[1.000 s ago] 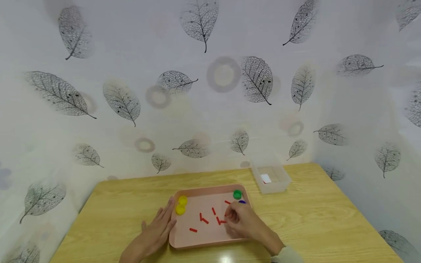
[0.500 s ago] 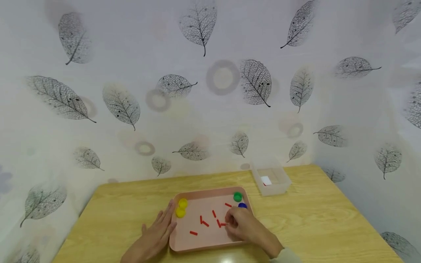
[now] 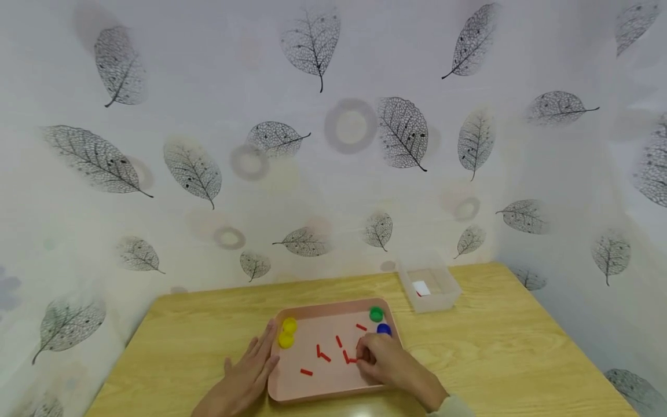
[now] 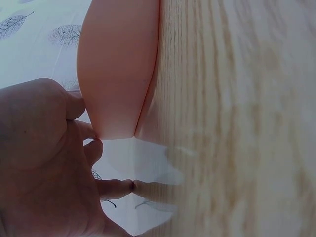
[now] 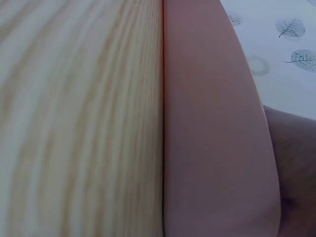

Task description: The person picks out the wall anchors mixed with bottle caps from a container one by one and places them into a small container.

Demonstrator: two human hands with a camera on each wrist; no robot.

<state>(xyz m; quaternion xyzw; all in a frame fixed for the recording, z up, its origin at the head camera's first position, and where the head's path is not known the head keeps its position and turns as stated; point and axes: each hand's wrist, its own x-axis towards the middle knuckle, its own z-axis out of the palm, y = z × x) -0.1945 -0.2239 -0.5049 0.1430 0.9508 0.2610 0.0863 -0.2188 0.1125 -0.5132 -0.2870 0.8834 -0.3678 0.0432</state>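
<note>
In the head view, a shallow pink tray [image 3: 312,389] lies on the wooden table. My left hand [image 3: 244,370], fingers extended, rests along its left side; the left wrist view shows fingertips at the tray's outer wall. Over the tray's right part, my right hand [image 3: 384,360] has curled fingers, thumb and index together, with a sliver of a red stick at the fingertips, mostly hidden. Just left of them, one red stick [image 3: 346,357] meets another short one near the thumb. Several more lie scattered, including a lone red stick [image 3: 306,372] at front left.
Two yellow round caps [image 3: 286,340] sit at the tray's left end. A green cap [image 3: 376,314] and a blue cap [image 3: 384,329] are at its back right. Behind, a translucent box [image 3: 440,302] holds a white piece. A leaf-patterned wall covering [image 3: 333,191] rises behind the table [image 3: 510,336].
The right hand has shifted slightly toward the front of the tray, baring more of the blue cap. The left hand stays at the tray's side. The whole head view has dropped a little.
</note>
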